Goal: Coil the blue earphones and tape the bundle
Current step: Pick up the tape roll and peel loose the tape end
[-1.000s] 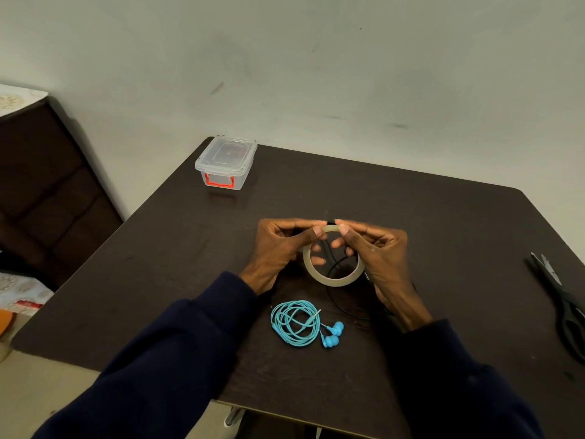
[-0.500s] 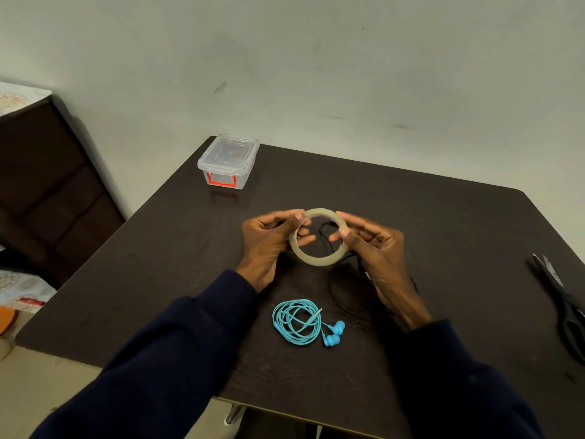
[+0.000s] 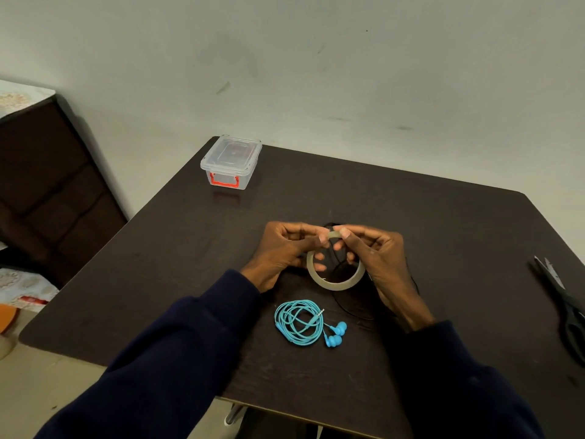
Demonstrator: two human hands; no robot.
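Observation:
The blue earphones (image 3: 300, 323) lie coiled in a loose bundle on the dark table (image 3: 443, 236), with both earbuds at the bundle's right side. Just beyond them I hold a clear tape roll (image 3: 335, 282) above the table with both hands. My left hand (image 3: 281, 251) grips its left side, thumb and forefinger at the top rim. My right hand (image 3: 376, 255) grips the right side and pinches the top rim right beside the left fingertips. Neither hand touches the earphones.
A thin black cable (image 3: 348, 307) lies on the table under my right hand. Black scissors (image 3: 566, 307) rest at the right edge. A clear lidded box with a red latch (image 3: 231, 163) stands at the far left corner. A dark cabinet (image 3: 47, 191) is left of the table.
The tape roll was lifted and tilted upright half a second ago; now it is lowered and tipped back, with both hands' fingertips together again at its top rim. The earphones have not moved.

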